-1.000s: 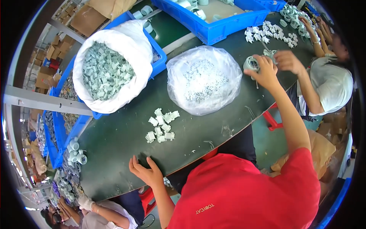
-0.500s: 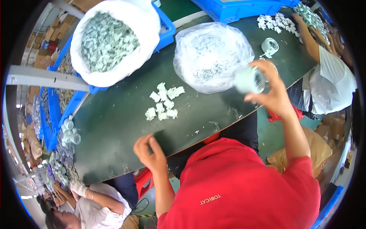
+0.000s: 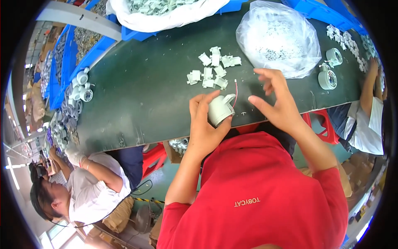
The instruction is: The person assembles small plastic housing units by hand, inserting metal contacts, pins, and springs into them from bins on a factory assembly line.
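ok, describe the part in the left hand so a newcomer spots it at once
Start at the dark green table and find the loose cluster of small pale pieces. Just below it in the picture, the left hand grips a pale green housing. Unlike those pieces, it is bigger and rounded, with a thin red wire rising at its right.

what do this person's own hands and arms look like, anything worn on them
The left hand and right hand are bare, with no gloves, rings or bracelets visible. The forearms are uncovered too; the short, plain red sleeves belong to a red shirt with small pale lettering.
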The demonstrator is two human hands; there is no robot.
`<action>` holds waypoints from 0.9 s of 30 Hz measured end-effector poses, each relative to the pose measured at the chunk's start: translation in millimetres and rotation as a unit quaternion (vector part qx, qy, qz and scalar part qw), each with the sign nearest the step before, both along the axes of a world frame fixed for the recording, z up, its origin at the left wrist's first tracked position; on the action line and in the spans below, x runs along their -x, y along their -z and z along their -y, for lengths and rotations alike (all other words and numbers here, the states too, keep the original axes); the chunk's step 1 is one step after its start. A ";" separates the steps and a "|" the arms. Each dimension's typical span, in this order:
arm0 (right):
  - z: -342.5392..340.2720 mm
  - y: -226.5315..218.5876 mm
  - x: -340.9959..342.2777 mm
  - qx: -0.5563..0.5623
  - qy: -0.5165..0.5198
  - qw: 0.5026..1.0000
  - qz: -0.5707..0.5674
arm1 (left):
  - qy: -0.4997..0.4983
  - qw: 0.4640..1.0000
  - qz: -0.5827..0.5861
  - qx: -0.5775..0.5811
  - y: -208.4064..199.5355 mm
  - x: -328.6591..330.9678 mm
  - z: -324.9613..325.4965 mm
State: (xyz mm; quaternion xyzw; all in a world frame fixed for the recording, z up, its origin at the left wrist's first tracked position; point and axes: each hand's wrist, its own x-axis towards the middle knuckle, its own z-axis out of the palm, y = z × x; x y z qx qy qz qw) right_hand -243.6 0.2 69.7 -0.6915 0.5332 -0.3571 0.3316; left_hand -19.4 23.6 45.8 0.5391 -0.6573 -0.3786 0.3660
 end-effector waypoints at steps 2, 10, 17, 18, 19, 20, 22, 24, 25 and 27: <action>1.9 11.3 -7.1 -0.288 -0.031 0.917 0.276 | -0.009 1.000 0.002 -0.006 3.1 1.0 -5.3; 8.6 7.5 -34.5 -0.318 -0.090 0.872 0.361 | 0.054 0.998 0.027 -0.016 7.2 2.0 -10.8; -0.2 0.1 -45.1 -0.208 -0.120 0.932 0.270 | -0.026 0.993 0.069 0.091 11.1 12.4 -7.0; -1.1 2.6 -45.6 -0.153 -0.100 0.953 0.240 | -0.045 0.991 0.071 0.108 12.1 12.4 -4.8; -1.7 5.6 -46.4 -0.097 -0.079 0.970 0.210 | -0.046 0.990 0.071 0.108 14.3 11.4 -3.4; -2.1 9.7 -48.3 -0.097 -0.080 0.969 0.211 | -0.063 0.994 0.027 0.090 17.8 9.9 -2.3; -3.4 17.5 -52.6 -0.066 -0.049 0.973 0.214 | -0.094 0.990 -0.005 0.107 22.0 10.5 1.4; -4.8 20.4 -56.4 -0.082 -0.037 0.974 0.210 | -0.098 0.991 -0.016 0.095 21.7 12.3 0.8; -5.4 22.1 -58.1 -0.097 -0.025 0.973 0.206 | -0.101 0.991 -0.028 0.084 21.7 13.1 0.6; -6.2 26.8 -61.2 -0.113 -0.016 0.970 0.214 | -0.103 0.990 -0.030 0.093 24.5 14.6 0.1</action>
